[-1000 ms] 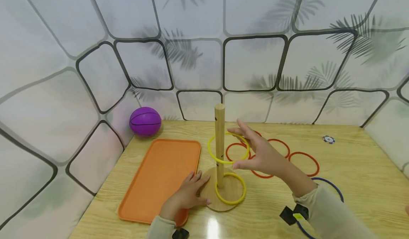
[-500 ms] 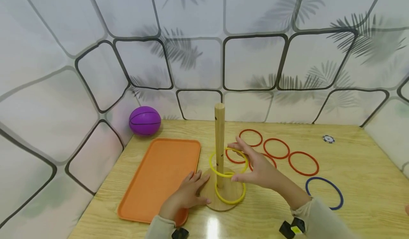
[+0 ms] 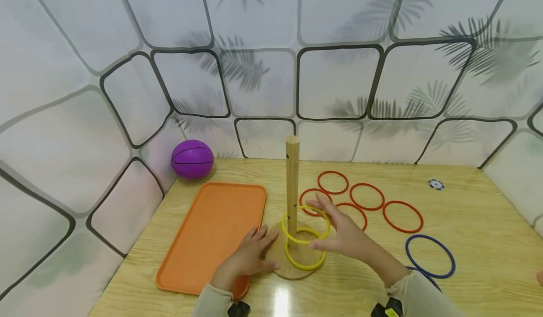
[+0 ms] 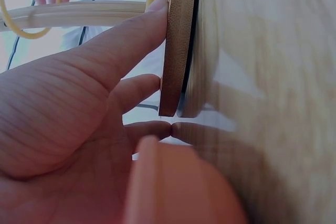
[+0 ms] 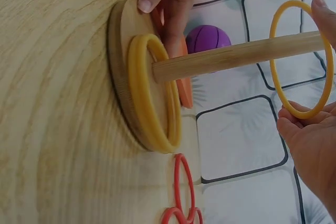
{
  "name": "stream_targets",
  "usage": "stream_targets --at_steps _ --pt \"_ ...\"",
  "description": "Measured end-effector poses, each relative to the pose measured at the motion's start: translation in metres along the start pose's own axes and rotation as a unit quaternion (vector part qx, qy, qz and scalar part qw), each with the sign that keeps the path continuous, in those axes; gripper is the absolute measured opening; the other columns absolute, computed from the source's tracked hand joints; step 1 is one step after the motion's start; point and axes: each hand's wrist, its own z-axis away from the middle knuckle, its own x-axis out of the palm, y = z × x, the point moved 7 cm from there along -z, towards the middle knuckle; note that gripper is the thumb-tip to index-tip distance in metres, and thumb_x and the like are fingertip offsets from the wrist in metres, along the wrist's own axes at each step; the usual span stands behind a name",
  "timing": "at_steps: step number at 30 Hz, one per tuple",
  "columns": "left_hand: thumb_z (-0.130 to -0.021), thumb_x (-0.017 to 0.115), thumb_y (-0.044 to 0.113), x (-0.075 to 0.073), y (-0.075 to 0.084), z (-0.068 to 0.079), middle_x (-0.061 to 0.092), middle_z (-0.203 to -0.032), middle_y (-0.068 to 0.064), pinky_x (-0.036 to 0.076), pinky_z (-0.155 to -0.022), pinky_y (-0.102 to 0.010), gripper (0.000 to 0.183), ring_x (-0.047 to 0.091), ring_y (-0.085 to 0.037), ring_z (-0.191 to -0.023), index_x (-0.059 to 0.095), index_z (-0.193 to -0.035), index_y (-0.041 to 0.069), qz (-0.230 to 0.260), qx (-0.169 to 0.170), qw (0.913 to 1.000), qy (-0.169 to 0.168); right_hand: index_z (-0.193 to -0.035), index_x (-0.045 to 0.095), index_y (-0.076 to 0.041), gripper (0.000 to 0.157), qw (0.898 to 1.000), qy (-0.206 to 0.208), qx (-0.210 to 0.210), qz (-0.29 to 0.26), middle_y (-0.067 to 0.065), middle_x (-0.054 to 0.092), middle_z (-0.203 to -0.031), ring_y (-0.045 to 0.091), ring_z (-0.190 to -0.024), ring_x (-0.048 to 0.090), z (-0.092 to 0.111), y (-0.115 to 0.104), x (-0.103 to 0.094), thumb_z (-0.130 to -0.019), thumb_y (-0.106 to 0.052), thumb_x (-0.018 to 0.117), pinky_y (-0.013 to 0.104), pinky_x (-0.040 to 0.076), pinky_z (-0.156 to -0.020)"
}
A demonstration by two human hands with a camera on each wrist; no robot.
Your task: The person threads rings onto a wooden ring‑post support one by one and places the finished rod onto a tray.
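Right hand [image 3: 345, 237]: palm inward, thumb nearer the wearer, fingers beyond, parted in a light pinch on the upper yellow ring [image 3: 301, 242]. That ring is held slightly tilted round the wooden post [image 3: 292, 175], left of the hand. Left hand [image 3: 248, 256]: low, fingers straight and spread, grasping nothing, touching the left part of the round base [image 3: 280, 251].

Below the right hand, a lower yellow ring [image 5: 139, 82] lies on the base round the post; one ring or a stack, can't tell. A gap separates it from the held one. Post top stands higher than the right hand. Orange tray [image 3: 212, 232] just beside the left hand, its raised rim partly under that wrist. Red rings [image 3: 366, 184] beyond the right hand; blue rings [image 3: 454, 264] right of it, near the sleeve.

Surface: pale wood-grain table [image 3: 475, 223], glare between the wrists. Purple ball [image 3: 193, 159] well beyond the left hand; patterned wall covering [image 3: 339, 81] behind.
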Motion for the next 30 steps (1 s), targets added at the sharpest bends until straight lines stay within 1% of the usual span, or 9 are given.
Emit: stream_targets --at_steps 3,6,9,12,15,20,23,27,30 --pt "-0.079 0.075 0.036 -0.001 0.001 0.0 0.025 -0.149 -0.029 0.016 -0.108 -0.062 0.08 0.013 -0.052 -0.136 0.04 -0.144 0.006 -0.006 0.006 0.9999 0.006 -0.153 0.007 -0.007 0.106 1.0 0.004 -0.003 0.014 0.014 0.038 -0.146 0.034 -0.135 0.033 0.003 0.005 0.003 -0.077 -0.021 0.079 0.013 0.021 -0.105" --pt "-0.079 0.075 0.036 -0.001 0.001 -0.001 0.026 -0.148 -0.03 0.016 -0.108 -0.063 0.08 0.014 -0.052 -0.136 0.04 -0.144 0.006 -0.012 0.008 0.9999 0.008 -0.152 0.009 -0.005 0.106 1.0 0.004 0.0 0.023 0.014 0.039 -0.146 0.036 -0.133 0.036 0.006 0.01 0.006 -0.076 -0.023 0.08 0.019 0.024 -0.106" --pt "-0.079 0.075 0.036 -0.001 0.0 -0.001 0.025 -0.149 -0.03 0.016 -0.108 -0.063 0.08 0.013 -0.052 -0.136 0.04 -0.144 0.006 -0.012 0.007 0.9999 0.005 -0.151 0.011 -0.003 0.105 0.999 0.001 0.014 0.03 0.013 0.039 -0.146 0.034 -0.134 0.035 0.008 0.014 0.01 -0.076 -0.026 0.08 0.032 0.028 -0.109" --pt "-0.08 0.074 0.037 0.0 -0.001 -0.002 0.024 -0.15 -0.029 0.015 -0.108 -0.062 0.08 0.012 -0.051 -0.137 0.038 -0.145 0.006 -0.008 0.002 1.0 -0.001 -0.151 0.01 -0.001 0.105 0.999 -0.002 0.022 0.036 0.015 0.038 -0.146 0.035 -0.134 0.035 0.01 0.02 0.013 -0.076 -0.027 0.08 0.047 0.029 -0.106" --pt "-0.081 0.073 0.037 0.0 -0.002 -0.002 0.023 -0.15 -0.028 0.014 -0.108 -0.063 0.079 0.011 -0.051 -0.137 0.038 -0.145 0.007 0.0 -0.002 1.0 -0.006 -0.151 0.01 -0.001 0.106 0.999 -0.003 0.03 0.035 0.014 0.037 -0.147 0.036 -0.134 0.034 0.011 0.026 0.016 -0.076 -0.028 0.08 0.054 0.028 -0.105" --pt "-0.081 0.073 0.037 0.001 -0.002 -0.002 0.023 -0.15 -0.027 0.013 -0.108 -0.062 0.079 0.011 -0.051 -0.137 0.038 -0.145 0.007 0.003 -0.007 1.0 -0.005 -0.152 0.007 -0.002 0.109 0.998 -0.023 0.051 0.036 0.015 0.035 -0.148 0.037 -0.134 0.033 0.015 0.038 0.022 -0.076 -0.035 0.078 0.059 0.027 -0.104" --pt "-0.081 0.073 0.037 0.001 -0.002 -0.001 0.023 -0.151 -0.027 0.014 -0.109 -0.062 0.079 0.011 -0.05 -0.138 0.038 -0.145 0.007 0.005 -0.01 0.9999 -0.005 -0.152 0.005 -0.003 0.11 0.997 -0.036 0.055 0.041 0.017 0.034 -0.148 0.038 -0.134 0.032 0.016 0.043 0.025 -0.077 -0.04 0.077 0.061 0.027 -0.103" --pt "-0.081 0.073 0.037 0.002 -0.003 -0.001 0.022 -0.151 -0.027 0.014 -0.108 -0.062 0.079 0.01 -0.05 -0.138 0.038 -0.145 0.007 0.006 -0.011 0.9999 -0.006 -0.152 0.005 -0.004 0.111 0.997 -0.036 0.051 0.041 0.018 0.034 -0.148 0.037 -0.134 0.032 0.017 0.047 0.026 -0.076 -0.042 0.077 0.062 0.028 -0.103" --pt "-0.081 0.073 0.038 0.002 -0.004 -0.001 0.022 -0.151 -0.027 0.014 -0.108 -0.062 0.08 0.01 -0.05 -0.138 0.038 -0.146 0.008 0.004 -0.01 0.9999 -0.007 -0.152 0.006 -0.005 0.112 0.997 -0.033 0.05 0.048 0.017 0.035 -0.148 0.037 -0.134 0.033 0.017 0.051 0.027 -0.075 -0.042 0.077 0.06 0.029 -0.103"
